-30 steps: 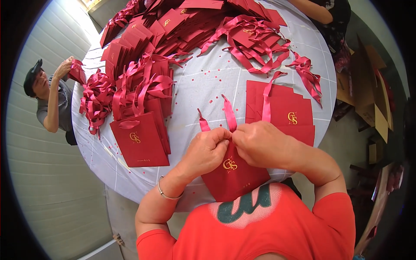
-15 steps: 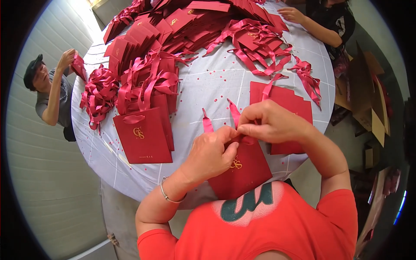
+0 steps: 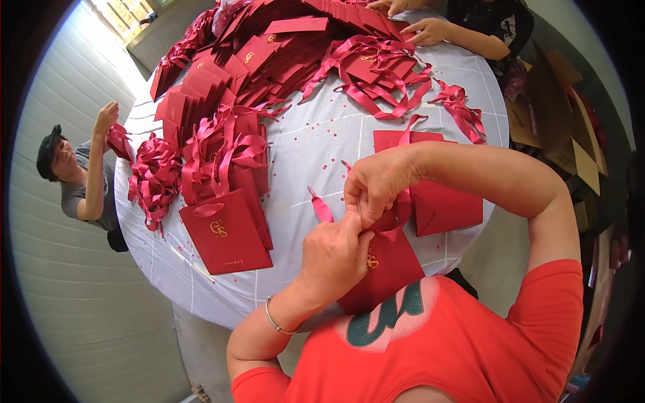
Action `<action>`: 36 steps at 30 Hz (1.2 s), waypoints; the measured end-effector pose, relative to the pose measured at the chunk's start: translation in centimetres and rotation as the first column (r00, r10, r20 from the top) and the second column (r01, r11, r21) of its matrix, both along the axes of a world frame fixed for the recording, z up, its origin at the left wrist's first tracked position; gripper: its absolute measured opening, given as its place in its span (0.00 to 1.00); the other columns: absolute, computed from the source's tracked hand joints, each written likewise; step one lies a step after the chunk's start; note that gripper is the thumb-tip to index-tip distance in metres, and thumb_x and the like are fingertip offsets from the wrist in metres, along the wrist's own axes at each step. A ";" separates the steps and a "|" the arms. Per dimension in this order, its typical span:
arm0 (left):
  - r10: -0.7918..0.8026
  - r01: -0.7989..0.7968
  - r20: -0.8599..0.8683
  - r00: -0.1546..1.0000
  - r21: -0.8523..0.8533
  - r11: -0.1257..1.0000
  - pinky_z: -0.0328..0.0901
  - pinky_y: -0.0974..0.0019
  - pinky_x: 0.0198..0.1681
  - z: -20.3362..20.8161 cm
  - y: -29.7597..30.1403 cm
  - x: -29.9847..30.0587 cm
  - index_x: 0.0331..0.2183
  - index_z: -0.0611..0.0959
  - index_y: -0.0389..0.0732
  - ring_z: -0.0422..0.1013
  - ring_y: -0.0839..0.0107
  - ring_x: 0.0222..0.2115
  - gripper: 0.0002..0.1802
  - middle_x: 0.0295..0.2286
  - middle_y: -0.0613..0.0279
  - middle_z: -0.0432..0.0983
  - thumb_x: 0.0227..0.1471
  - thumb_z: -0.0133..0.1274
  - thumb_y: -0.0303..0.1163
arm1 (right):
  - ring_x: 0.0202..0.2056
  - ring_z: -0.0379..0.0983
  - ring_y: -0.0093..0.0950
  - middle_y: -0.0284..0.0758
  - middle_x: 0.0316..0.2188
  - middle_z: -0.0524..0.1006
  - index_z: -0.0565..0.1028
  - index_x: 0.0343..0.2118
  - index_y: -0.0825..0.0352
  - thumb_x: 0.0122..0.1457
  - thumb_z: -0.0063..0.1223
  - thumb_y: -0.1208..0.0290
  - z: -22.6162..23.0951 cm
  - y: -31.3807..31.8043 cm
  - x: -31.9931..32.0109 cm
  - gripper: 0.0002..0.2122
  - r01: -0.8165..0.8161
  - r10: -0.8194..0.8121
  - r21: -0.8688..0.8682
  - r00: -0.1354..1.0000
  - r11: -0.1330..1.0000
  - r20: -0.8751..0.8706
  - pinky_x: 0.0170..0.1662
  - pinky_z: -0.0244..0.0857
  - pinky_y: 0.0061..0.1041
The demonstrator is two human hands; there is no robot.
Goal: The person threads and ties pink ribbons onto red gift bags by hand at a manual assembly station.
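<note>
Red paper gift bag (image 3: pixel 393 265) at the near edge of the round table (image 3: pixel 322 144), left hand (image 3: pixel 332 255) closed, pinching its pink ribbon (image 3: pixel 321 207), right hand (image 3: pixel 376 185) just above the bag, fingers curled tight around the same ribbon

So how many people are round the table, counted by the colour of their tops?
Red top, left hand and right hand pinching the ribbon of a bag: 1
Grey top: 1
Black top: 1
Total: 3 people
</note>
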State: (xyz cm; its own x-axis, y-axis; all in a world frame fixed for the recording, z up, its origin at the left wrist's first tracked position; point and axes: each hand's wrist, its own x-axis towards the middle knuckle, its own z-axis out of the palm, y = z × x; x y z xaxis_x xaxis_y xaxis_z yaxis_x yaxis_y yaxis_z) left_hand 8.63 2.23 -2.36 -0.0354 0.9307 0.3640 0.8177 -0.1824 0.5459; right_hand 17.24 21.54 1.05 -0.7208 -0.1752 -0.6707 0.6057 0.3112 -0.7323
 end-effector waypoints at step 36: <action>0.104 -0.041 0.219 0.970 -0.274 0.961 0.68 0.58 0.29 -1.4 1.1 -1.0 0.34 0.77 0.38 0.77 0.57 0.24 0.12 0.23 0.54 0.79 0.49 0.60 0.33 | 0.20 0.74 0.26 0.37 0.17 0.76 0.80 0.26 0.69 0.55 0.63 0.65 -0.5 0.0 5.9 0.11 0.743 -0.129 0.521 0.617 0.420 -0.776 0.25 0.65 0.28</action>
State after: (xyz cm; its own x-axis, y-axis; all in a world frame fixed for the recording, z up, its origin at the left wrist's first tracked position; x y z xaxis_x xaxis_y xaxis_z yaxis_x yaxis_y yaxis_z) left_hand 7.58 3.30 -3.76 -0.1599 0.9841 0.0778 0.6704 0.0505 0.7403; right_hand 23.16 21.54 0.50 -0.7488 0.6215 0.2304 0.4150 0.7106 -0.5681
